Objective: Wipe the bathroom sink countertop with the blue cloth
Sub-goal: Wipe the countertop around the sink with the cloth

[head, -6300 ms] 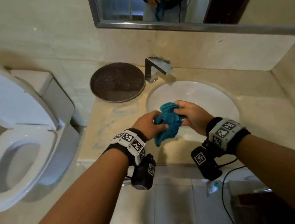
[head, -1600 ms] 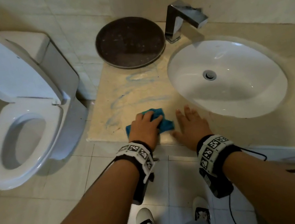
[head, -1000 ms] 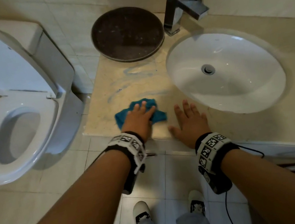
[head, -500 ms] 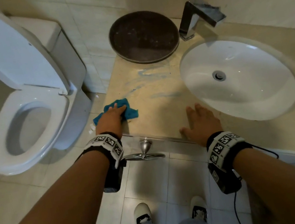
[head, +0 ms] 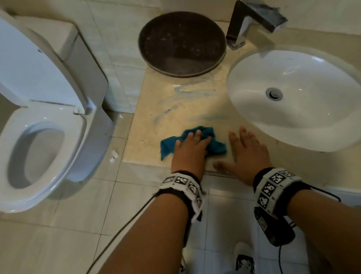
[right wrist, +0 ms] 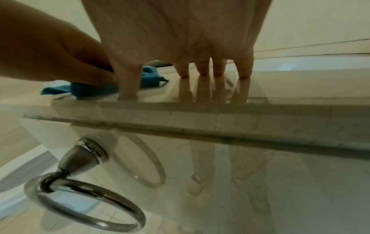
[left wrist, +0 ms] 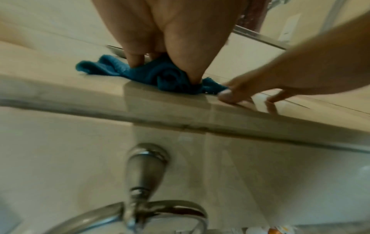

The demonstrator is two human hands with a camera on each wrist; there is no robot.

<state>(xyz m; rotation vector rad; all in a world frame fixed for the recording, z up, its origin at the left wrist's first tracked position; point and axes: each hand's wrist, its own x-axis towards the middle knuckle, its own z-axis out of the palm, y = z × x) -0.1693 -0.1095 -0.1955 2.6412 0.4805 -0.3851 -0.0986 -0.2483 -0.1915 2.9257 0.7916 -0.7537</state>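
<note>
Blue cloth (head: 189, 141) bunched on near strip of countertop (head: 171, 116), left of sink (head: 299, 97). Left hand (head: 190, 152) flat on it, fingers straight, pressing. Right hand (head: 247, 149) spread, bracing bare stone just beside. Judgement: early going; bluish streaks (head: 190, 88) toward dark tray (head: 181, 43) not yet wiped. Counter right of sink cut off; tray hides stone beneath.

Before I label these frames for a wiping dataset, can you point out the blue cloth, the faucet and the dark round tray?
blue cloth (head: 167, 145): head view, bare left part beside the hand.
faucet (head: 250, 15): head view, middle of the metal spout.
dark round tray (head: 181, 43): head view, centre of its flat base.
</note>
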